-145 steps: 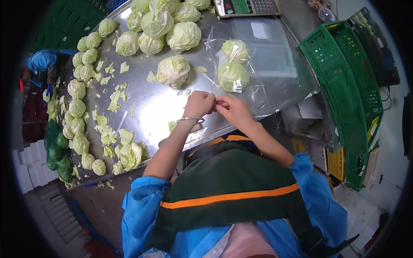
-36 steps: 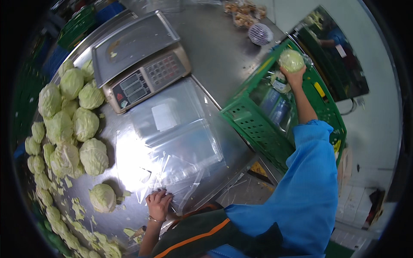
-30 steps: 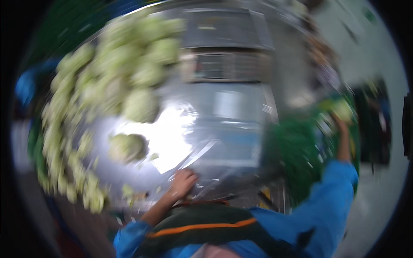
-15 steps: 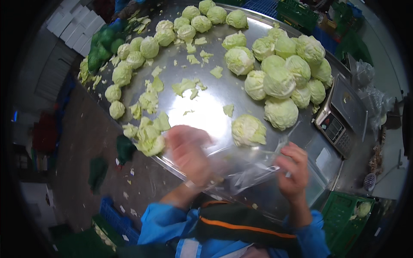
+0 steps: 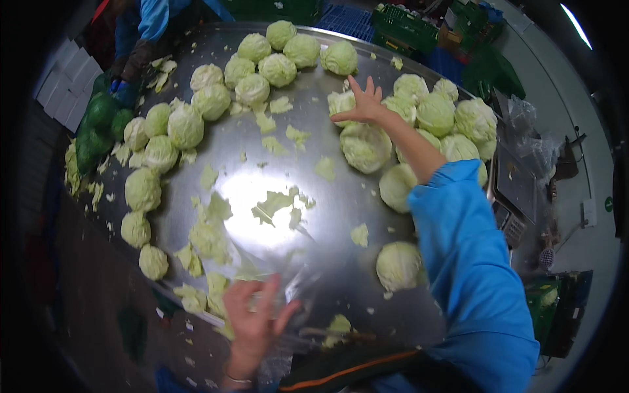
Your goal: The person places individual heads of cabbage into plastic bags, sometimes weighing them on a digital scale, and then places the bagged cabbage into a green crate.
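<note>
My left hand (image 5: pixel 252 318) is near the front edge of the metal table, its fingers curled on a thin clear plastic bag (image 5: pixel 298 285). The bag's outline is partly lost in glare. Stretched out over the table, my right hand (image 5: pixel 364 105) has its fingers spread and holds nothing. It hovers over a pale green cabbage (image 5: pixel 341 107) at the left edge of the right-hand pile; I cannot tell whether it touches. A larger cabbage (image 5: pixel 365 148) lies just below that hand. One single cabbage (image 5: pixel 398 265) sits closer to me, left of my right sleeve.
A row of cabbages (image 5: pixel 187 126) curves along the table's left and far sides. Loose leaves (image 5: pixel 209 239) litter the metal tabletop (image 5: pixel 327 216). Green net sacks (image 5: pixel 95 131) lie at the far left beside another person's arm (image 5: pixel 154 23). A scale (image 5: pixel 517 183) stands at the right.
My right hand has left the plastic bag and reached far forward to the cabbage pile. The left hand stays low with the bag. The view has shifted, and another person's arm appears at upper left.
</note>
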A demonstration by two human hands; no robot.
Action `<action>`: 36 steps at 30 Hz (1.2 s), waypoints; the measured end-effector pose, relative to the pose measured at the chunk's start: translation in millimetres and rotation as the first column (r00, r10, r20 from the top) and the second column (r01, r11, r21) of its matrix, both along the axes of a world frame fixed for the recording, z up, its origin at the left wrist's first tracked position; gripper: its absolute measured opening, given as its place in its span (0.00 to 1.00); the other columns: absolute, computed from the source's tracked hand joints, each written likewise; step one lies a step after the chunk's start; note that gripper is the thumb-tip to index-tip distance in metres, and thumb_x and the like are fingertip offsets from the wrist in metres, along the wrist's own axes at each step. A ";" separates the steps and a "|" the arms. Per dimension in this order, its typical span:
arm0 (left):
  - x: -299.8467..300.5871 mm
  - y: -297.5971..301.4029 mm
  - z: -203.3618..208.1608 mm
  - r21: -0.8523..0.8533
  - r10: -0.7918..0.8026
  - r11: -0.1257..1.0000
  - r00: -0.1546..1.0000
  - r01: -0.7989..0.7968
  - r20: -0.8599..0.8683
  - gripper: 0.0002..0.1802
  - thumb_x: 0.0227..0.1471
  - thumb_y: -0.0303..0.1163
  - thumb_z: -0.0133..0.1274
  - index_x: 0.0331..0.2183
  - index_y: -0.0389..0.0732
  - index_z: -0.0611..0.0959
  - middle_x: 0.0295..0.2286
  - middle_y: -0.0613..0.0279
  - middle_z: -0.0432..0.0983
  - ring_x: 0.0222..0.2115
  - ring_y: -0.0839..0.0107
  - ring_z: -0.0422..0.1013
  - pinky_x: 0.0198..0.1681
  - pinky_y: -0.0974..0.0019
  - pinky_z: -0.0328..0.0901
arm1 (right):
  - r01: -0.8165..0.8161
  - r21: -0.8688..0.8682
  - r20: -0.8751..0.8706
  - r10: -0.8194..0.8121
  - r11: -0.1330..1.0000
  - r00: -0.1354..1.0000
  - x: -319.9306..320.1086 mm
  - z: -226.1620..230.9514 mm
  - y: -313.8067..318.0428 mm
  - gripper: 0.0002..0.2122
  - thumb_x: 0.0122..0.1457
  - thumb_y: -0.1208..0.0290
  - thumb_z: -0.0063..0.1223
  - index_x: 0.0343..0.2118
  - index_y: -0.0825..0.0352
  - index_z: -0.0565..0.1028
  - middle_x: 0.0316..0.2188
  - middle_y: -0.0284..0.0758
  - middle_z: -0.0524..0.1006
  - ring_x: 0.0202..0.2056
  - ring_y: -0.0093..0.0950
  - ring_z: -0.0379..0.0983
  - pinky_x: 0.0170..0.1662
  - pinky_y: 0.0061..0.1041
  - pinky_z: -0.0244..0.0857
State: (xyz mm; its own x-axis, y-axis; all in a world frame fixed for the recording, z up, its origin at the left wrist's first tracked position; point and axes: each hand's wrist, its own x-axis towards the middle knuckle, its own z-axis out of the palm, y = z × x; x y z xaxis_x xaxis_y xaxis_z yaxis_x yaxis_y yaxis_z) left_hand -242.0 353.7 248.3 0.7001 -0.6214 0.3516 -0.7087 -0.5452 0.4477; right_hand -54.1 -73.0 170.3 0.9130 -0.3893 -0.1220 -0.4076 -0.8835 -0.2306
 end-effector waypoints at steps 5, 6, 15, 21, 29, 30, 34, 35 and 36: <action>-1.0 -18.9 -82.8 0.321 0.058 0.947 0.986 -0.005 -0.158 0.30 0.39 0.30 0.58 0.48 0.41 0.71 0.40 0.54 0.65 0.40 0.57 0.62 0.45 0.56 0.55 | 0.004 -0.100 -0.193 -0.023 0.995 0.981 60.7 -40.7 14.2 0.50 0.30 0.42 0.62 0.59 0.49 0.52 0.59 0.48 0.50 0.58 0.55 0.42 0.54 0.54 0.47; -2.5 -23.9 -88.9 0.305 0.042 0.952 0.983 0.014 -0.177 0.29 0.40 0.33 0.58 0.47 0.41 0.70 0.39 0.55 0.67 0.39 0.57 0.62 0.45 0.56 0.55 | 0.025 -0.105 -0.189 -0.045 0.994 0.981 57.8 -44.4 -7.1 0.47 0.31 0.44 0.63 0.59 0.51 0.55 0.58 0.47 0.53 0.58 0.53 0.47 0.53 0.54 0.50; 62.8 -7.5 -69.3 -0.444 0.142 0.630 0.657 -0.637 -0.740 0.07 0.52 0.26 0.46 0.31 0.33 0.76 0.36 0.48 0.73 0.41 0.60 0.68 0.41 0.63 0.64 | -0.489 0.844 0.277 -0.601 -0.221 0.749 -117.8 102.2 -45.1 0.38 0.44 0.48 0.57 0.56 0.58 0.55 0.55 0.40 0.58 0.55 0.42 0.55 0.53 0.55 0.53; 53.0 -50.1 -67.2 0.074 -0.165 0.981 0.975 0.178 -0.149 0.11 0.45 0.31 0.54 0.34 0.40 0.81 0.31 0.54 0.72 0.42 0.56 0.63 0.46 0.53 0.56 | -0.672 0.691 0.260 -0.776 -0.266 0.575 -349.9 114.8 -7.5 0.37 0.47 0.46 0.50 0.59 0.54 0.52 0.59 0.42 0.49 0.60 0.51 0.40 0.47 0.60 0.58; -0.3 -51.5 -43.6 0.298 -0.270 0.918 0.963 0.261 -0.013 0.09 0.49 0.33 0.50 0.34 0.43 0.69 0.18 0.57 0.71 0.22 0.60 0.70 0.21 0.61 0.64 | -0.719 0.546 0.035 -0.846 -0.430 0.532 -467.4 21.6 100.8 0.42 0.38 0.36 0.51 0.56 0.54 0.58 0.55 0.37 0.61 0.55 0.44 0.56 0.55 0.64 0.40; -15.2 -44.4 -47.2 0.491 -0.257 0.821 0.956 0.292 -0.138 0.09 0.50 0.32 0.47 0.34 0.43 0.68 0.19 0.57 0.71 0.24 0.60 0.71 0.22 0.60 0.64 | -0.647 0.558 -0.062 -0.804 -0.519 0.591 -467.5 26.5 110.2 0.37 0.46 0.39 0.45 0.57 0.56 0.57 0.53 0.42 0.62 0.53 0.49 0.57 0.50 0.63 0.49; -86.7 -34.8 -49.5 0.303 -0.119 0.928 0.943 0.217 -0.310 0.08 0.50 0.34 0.48 0.32 0.43 0.68 0.20 0.56 0.71 0.26 0.58 0.71 0.24 0.57 0.64 | -0.508 0.532 0.025 -0.587 -0.677 0.809 -477.6 54.0 151.6 0.40 0.42 0.38 0.48 0.57 0.59 0.57 0.53 0.48 0.61 0.52 0.50 0.59 0.51 0.61 0.50; -101.7 -26.2 -63.2 0.304 -0.102 0.929 0.934 0.213 -0.343 0.08 0.50 0.34 0.49 0.32 0.43 0.69 0.20 0.56 0.71 0.26 0.58 0.71 0.24 0.56 0.64 | -0.462 0.576 0.104 -0.501 -0.674 0.859 -483.3 50.4 150.6 0.43 0.39 0.37 0.51 0.57 0.59 0.57 0.54 0.47 0.60 0.53 0.48 0.59 0.53 0.59 0.49; -113.7 -16.3 -74.4 0.427 -0.127 0.869 0.948 0.249 -0.292 0.07 0.48 0.33 0.51 0.30 0.42 0.74 0.22 0.56 0.74 0.26 0.58 0.71 0.26 0.60 0.65 | -0.430 0.620 0.193 -0.404 -0.656 0.894 -489.2 50.2 147.9 0.46 0.35 0.36 0.53 0.57 0.60 0.57 0.55 0.47 0.59 0.53 0.46 0.59 0.55 0.57 0.48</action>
